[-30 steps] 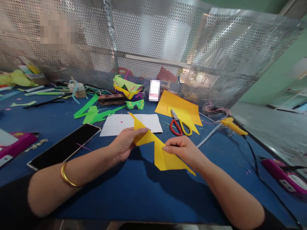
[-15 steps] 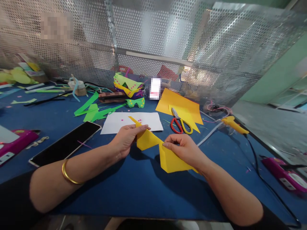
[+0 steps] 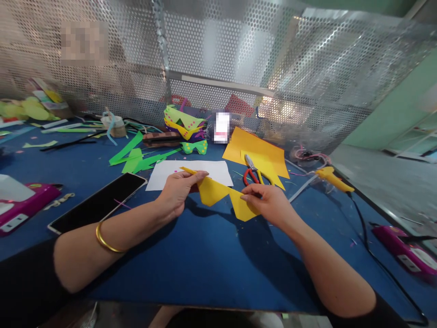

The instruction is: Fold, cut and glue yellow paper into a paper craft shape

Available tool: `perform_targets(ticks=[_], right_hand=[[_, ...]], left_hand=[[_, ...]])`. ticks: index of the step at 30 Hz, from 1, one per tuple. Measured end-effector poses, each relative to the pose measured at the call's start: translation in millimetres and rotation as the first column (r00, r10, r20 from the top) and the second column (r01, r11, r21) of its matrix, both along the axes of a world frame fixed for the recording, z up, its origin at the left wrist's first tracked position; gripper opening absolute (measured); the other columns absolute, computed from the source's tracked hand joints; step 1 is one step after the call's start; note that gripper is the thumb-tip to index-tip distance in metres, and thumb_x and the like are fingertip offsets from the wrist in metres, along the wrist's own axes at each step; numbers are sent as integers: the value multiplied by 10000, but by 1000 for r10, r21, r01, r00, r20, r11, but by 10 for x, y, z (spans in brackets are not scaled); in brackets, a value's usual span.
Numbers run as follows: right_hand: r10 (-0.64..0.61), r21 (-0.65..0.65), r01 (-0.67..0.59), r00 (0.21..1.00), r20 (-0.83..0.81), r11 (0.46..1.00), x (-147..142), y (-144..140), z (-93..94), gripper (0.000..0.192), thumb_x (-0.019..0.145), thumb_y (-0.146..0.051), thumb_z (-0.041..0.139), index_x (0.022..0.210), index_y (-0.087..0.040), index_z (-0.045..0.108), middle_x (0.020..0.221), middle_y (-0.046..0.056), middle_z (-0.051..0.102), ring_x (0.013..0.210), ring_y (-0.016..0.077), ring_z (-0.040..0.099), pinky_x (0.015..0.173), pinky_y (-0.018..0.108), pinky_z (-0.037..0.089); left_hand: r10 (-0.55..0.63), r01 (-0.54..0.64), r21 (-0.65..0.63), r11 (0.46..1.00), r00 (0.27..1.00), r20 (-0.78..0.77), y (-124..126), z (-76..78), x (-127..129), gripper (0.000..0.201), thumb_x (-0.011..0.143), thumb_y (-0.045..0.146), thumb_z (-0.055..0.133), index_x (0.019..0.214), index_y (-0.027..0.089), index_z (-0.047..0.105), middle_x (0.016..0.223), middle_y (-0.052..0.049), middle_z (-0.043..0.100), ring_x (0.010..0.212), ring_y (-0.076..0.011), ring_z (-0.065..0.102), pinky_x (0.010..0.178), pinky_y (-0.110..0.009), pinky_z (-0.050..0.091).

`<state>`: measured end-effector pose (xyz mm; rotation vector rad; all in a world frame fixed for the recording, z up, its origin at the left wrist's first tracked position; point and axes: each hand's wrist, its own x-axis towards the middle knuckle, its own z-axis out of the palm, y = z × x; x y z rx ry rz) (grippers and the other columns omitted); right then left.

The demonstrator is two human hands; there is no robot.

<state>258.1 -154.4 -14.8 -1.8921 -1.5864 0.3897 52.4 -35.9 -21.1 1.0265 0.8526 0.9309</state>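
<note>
Change: yellow paper cutout (image 3: pixel 218 193) now lifted higher and farther from the body than a second ago, lower flap drawn up so less of it hangs below the right hand.
Left hand (image 3: pixel 177 191): fingers pinched on the cutout's left tip, thumb under, gold bangle (image 3: pixel 105 239) on the wrist.
Right hand (image 3: pixel 268 202): closed on the cutout's right part, fingertips (image 3: pixel 246 197) on its upper edge.
Cutout position: held between both hands above the blue table (image 3: pixel 191 269), in front of the white sheet (image 3: pixel 191 174).
Phone (image 3: pixel 99 202): flat, left of the left hand.
Scissors (image 3: pixel 254 173): handles hidden behind the right hand, blades on the yellow sheet (image 3: pixel 256 150).
Glue gun (image 3: pixel 332 178): farther right, cord cut off at the frame's lower edge.
Mask pile (image 3: pixel 184 125): by the mesh screen (image 3: pixel 239 59), details hard to make out.
</note>
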Motion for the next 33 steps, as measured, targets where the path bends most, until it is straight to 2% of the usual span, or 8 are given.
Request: perform_targets(ticks=[4, 8, 11, 15, 22, 26, 29, 33], right_hand=[[-32, -5, 32, 999, 15, 999, 67, 23, 6, 169, 764, -359, 587, 759, -238, 705, 689, -1, 670, 657, 181, 569, 616, 309, 388], [-35, -2, 35, 999, 28, 999, 104, 17, 9, 170, 753, -352, 593, 716, -225, 700, 643, -8, 649, 635, 175, 561, 590, 299, 379], [-37, 10, 37, 999, 36, 999, 124, 25, -18, 192, 769, -369, 589, 766, -231, 721, 687, 4, 680, 664, 187, 584, 615, 312, 403], [-24, 5, 24, 998, -53, 1000, 184, 61, -65, 233, 749, -383, 612, 877, -221, 720, 776, 31, 709, 709, 201, 613, 649, 324, 438], [-105, 5, 105, 992, -63, 994, 221, 47, -28, 170, 689, -375, 641, 661, -210, 669, 557, -19, 575, 558, 150, 491, 535, 288, 330], [-97, 18, 99, 988, -120, 995, 205, 48, 1, 189, 674, -393, 656, 683, -208, 692, 576, -12, 598, 567, 151, 501, 553, 293, 348], [-92, 36, 98, 987, -135, 995, 242, 64, 9, 222, 687, -404, 640, 747, -205, 721, 630, 6, 642, 606, 167, 535, 594, 307, 385], [-93, 65, 104, 985, -142, 992, 349, 49, 29, 202, 677, -384, 634, 700, -202, 720, 643, 13, 658, 635, 180, 553, 633, 321, 405]], left_hand=[[5, -4, -43, 999, 1000, 18, 37, -12, -4, 280, 633, 340, 832, 794, 123, 758, 887, -101, 740, 787, -189, 665, 703, -291, 548], [33, -33, 22, 999, 999, 2, 74, -46, -7, 267, 638, 355, 821, 771, 132, 761, 856, -93, 739, 764, -187, 660, 668, -279, 540], [95, -95, 57, 994, 995, -5, 114, -69, -6, 249, 615, 312, 837, 758, 123, 759, 841, -98, 740, 732, -181, 656, 640, -268, 533], [112, -112, 16, 994, 994, 11, 166, -52, -9, 232, 638, 299, 824, 771, 122, 756, 844, -104, 741, 732, -183, 663, 638, -269, 531], [21, -21, -14, 1000, 1000, 1, 219, -70, -17, 205, 625, 238, 830, 776, 128, 743, 871, -91, 737, 772, -176, 665, 657, -253, 526], [74, -74, 20, 997, 997, -6, 241, -100, -23, 203, 596, 211, 831, 753, 130, 733, 847, -91, 735, 783, -193, 667, 715, -292, 540], [99, -99, -4, 995, 995, -13, 231, -99, -27, 197, 598, 206, 823, 757, 135, 731, 849, -88, 735, 752, -179, 661, 681, -279, 531], [80, -81, -11, 997, 995, -51, 243, -77, -26, 271, 686, 365, 771, 816, 129, 736, 881, -113, 737, 693, -160, 645, 586, -249, 490]])
